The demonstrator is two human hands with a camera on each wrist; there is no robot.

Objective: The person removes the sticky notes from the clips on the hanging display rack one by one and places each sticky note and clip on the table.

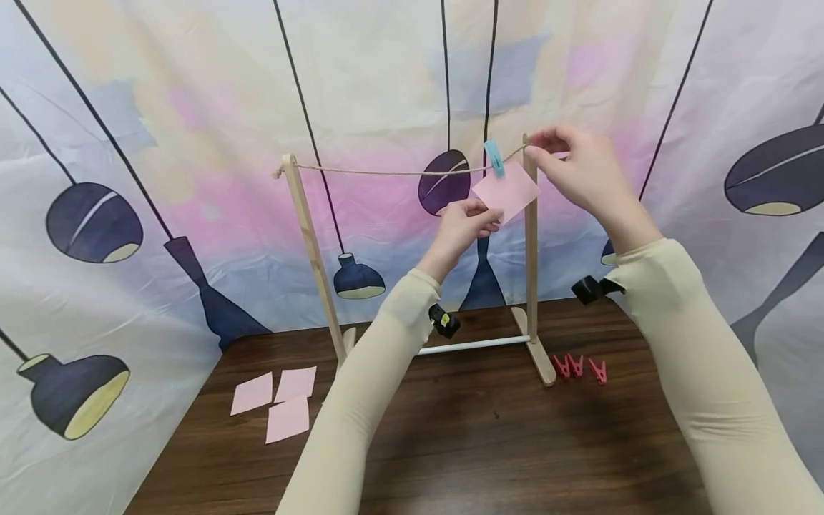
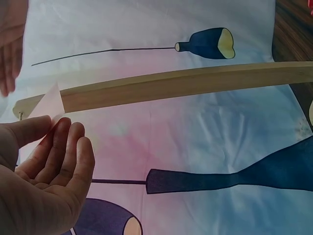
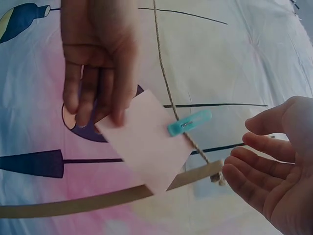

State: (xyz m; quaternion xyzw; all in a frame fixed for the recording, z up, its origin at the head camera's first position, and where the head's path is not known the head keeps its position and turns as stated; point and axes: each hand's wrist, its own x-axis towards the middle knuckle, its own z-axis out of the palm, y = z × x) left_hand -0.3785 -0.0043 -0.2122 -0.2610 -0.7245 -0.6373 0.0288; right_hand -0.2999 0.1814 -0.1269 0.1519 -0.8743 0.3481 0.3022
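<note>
A pink paper square (image 1: 508, 192) hangs tilted, corner down, from a cord (image 1: 386, 172) near its right end. Clipped over the cord at the paper's upper edge is a light blue clothespin (image 3: 190, 123). My left hand (image 1: 462, 230) pinches the paper's lower left corner between thumb and fingers. To the right of the clothespin, by the top of the right wooden post (image 1: 531, 250), my right hand (image 1: 582, 170) is raised. In the right wrist view its fingers are loosely bent and apart from the clothespin, with nothing between them.
The cord runs between two wooden posts, with a white rod (image 1: 476, 346) low between them. Three pink paper squares (image 1: 287, 420) lie on the dark table (image 1: 450, 443) at left. Three red clothespins (image 1: 599, 372) lie beside the right foot. A patterned cloth (image 1: 386, 71) hangs behind.
</note>
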